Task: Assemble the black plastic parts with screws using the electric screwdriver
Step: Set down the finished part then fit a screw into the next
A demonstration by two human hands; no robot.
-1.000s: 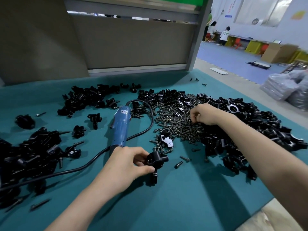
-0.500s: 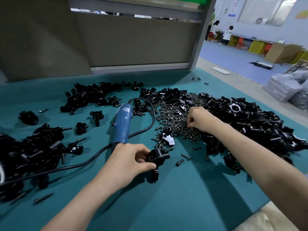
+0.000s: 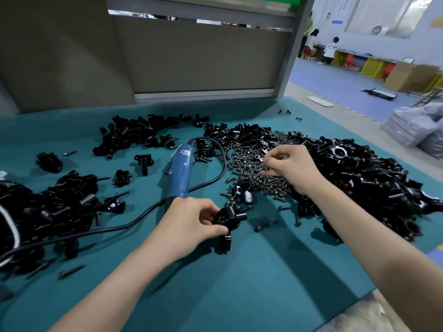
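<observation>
Likely-done pile (image 3: 60, 200) w/ screws in lies left, screwdriver (image 3: 178, 173) lies unheld, left hand (image 3: 189, 224) pinches one part (image 3: 229, 219) mid-mat, right hand (image 3: 292, 166) picks curled-fingered into the screws (image 3: 251, 164) (can't tell if one's caught), & a big heap (image 3: 364, 178) at right prob. still awaits.

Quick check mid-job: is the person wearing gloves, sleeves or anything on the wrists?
No gloves: the left hand and right hand are bare. The left forearm and right forearm show no sleeves, watch or bands; no rings visible.
</observation>
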